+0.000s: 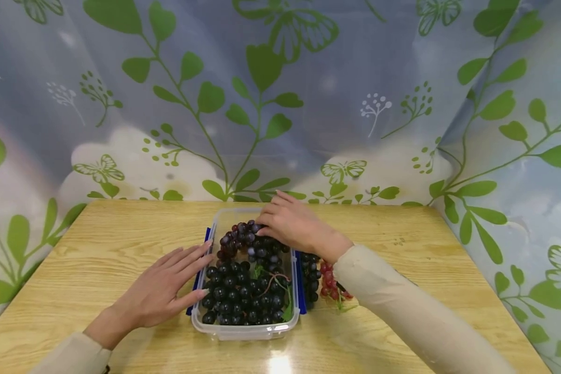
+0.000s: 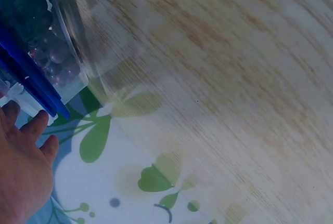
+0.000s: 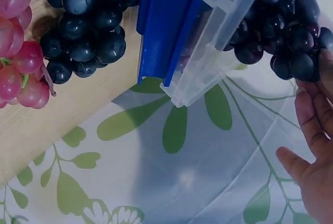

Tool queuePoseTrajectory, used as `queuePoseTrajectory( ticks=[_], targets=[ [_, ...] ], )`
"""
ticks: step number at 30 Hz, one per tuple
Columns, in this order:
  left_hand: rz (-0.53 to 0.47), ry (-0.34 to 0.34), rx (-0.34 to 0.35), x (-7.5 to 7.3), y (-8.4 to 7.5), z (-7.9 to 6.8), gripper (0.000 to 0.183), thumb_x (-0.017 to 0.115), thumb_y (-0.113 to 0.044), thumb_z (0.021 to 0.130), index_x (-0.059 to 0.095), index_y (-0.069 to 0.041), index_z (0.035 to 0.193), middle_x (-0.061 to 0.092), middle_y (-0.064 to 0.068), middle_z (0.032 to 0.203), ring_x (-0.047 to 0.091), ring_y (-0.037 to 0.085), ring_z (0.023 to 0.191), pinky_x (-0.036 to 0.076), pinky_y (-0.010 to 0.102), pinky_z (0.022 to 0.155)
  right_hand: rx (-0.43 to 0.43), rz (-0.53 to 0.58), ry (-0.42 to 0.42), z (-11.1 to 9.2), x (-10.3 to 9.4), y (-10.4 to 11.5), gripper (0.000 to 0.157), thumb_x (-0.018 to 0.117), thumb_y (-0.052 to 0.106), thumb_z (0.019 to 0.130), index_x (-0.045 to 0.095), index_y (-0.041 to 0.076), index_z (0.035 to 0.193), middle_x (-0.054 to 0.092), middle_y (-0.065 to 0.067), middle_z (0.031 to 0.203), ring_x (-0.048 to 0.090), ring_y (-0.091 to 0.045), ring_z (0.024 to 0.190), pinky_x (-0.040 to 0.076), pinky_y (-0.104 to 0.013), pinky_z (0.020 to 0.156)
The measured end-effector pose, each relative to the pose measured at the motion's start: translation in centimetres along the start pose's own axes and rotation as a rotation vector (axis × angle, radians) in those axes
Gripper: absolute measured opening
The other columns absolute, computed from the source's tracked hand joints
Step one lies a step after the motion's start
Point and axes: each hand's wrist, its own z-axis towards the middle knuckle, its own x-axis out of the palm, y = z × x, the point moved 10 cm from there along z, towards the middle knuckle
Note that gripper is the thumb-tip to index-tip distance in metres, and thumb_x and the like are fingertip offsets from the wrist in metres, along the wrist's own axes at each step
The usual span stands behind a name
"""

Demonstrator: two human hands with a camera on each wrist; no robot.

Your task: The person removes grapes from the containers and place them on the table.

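Note:
A clear plastic box (image 1: pixel 243 332) with blue side latches (image 3: pixel 156 42) holds dark grapes (image 1: pixel 236 293) with a green leaf and stem at its near end. My right hand (image 1: pixel 292 223) grips a bunch of dark purple grapes (image 1: pixel 243 234) at the box's far right part; its fingertips touch the grapes (image 3: pixel 291 37) in the right wrist view. My left hand (image 1: pixel 168 283) lies along the box's left side with fingers straight, touching the rim. In the left wrist view, the left hand's fingers (image 2: pixel 35 125) are beside the blue latch (image 2: pixel 34 78).
Right of the box, on the wooden table (image 1: pixel 135 234), lie another bunch of black grapes (image 1: pixel 311 280) and a bunch of red grapes (image 1: pixel 329 283), partly hidden by the right sleeve (image 1: pixel 402 306). A leaf-patterned cloth (image 1: pixel 318 114) hangs behind the table.

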Motion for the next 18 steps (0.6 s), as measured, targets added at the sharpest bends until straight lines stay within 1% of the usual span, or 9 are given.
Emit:
queuePoseTrajectory(
  ticks=[2,3,5,8,9,13,18],
  targets=[
    [-0.004,0.013,-0.004,0.1,0.1,0.0,0.06,0.052,-0.045,0.096,0.038,-0.019,0.148,0.022,0.0,0.157,0.028,0.023,0.138,0.024,0.047,0.109,0.028,0.027,-0.023,-0.2,-0.6,-0.3,0.028,0.059,0.031,0.096,0.07,0.013,0.114,0.066,0.0,0.11,0.056,-0.019,0.107,0.025,-0.04,0.112],
    [-0.006,0.02,-0.007,0.1,0.1,0.0,0.06,0.052,-0.045,0.096,0.038,-0.019,0.148,0.021,0.0,0.157,0.028,0.023,0.139,0.024,0.046,0.11,0.041,0.042,-0.035,-0.3,-0.8,-0.5,0.028,0.059,0.031,0.096,0.07,0.013,0.114,0.066,0.0,0.109,0.056,-0.018,0.106,0.029,-0.039,0.11],
    [-0.013,0.03,-0.011,0.1,0.2,0.0,0.06,0.052,-0.045,0.096,0.037,-0.019,0.149,0.02,-0.001,0.157,0.027,0.023,0.139,0.023,0.046,0.11,0.062,0.068,-0.063,-0.5,-1.4,-0.8,0.027,0.059,0.03,0.096,0.069,0.012,0.113,0.066,-0.001,0.108,0.057,-0.018,0.103,0.038,-0.036,0.104],
    [-0.015,0.031,-0.015,0.2,0.2,0.0,0.061,0.052,-0.045,0.096,0.037,-0.019,0.149,0.02,-0.001,0.157,0.028,0.023,0.139,0.022,0.045,0.111,0.081,0.102,-0.09,-0.9,-2.2,-1.1,0.028,0.058,0.03,0.096,0.069,0.01,0.114,0.066,-0.002,0.107,0.057,-0.018,0.1,0.045,-0.033,0.093],
    [-0.014,0.029,-0.016,0.1,0.2,0.0,0.061,0.052,-0.045,0.096,0.037,-0.019,0.149,0.021,-0.001,0.157,0.028,0.023,0.139,0.022,0.045,0.111,0.089,0.118,-0.096,-1.0,-2.4,-1.3,0.028,0.058,0.029,0.097,0.069,0.01,0.114,0.066,-0.002,0.108,0.056,-0.018,0.101,0.046,-0.033,0.091],
    [-0.006,0.015,-0.013,0.1,0.1,-0.1,0.061,0.052,-0.045,0.096,0.037,-0.019,0.149,0.023,0.001,0.156,0.028,0.023,0.138,0.023,0.045,0.11,0.142,0.183,-0.117,-1.7,-3.7,-2.2,0.029,0.058,0.028,0.097,0.068,0.008,0.115,0.065,-0.004,0.11,0.053,-0.02,0.105,0.046,-0.034,0.091],
    [0.0,0.012,-0.011,0.0,0.0,0.1,0.061,0.052,-0.045,0.096,0.037,-0.019,0.149,0.022,0.0,0.157,0.029,0.024,0.138,0.024,0.046,0.11,0.234,0.208,-0.127,-3.1,-5.2,-3.7,0.03,0.058,0.029,0.097,0.068,0.008,0.117,0.064,-0.005,0.115,0.053,-0.023,0.111,0.044,-0.038,0.096]
  ],
)
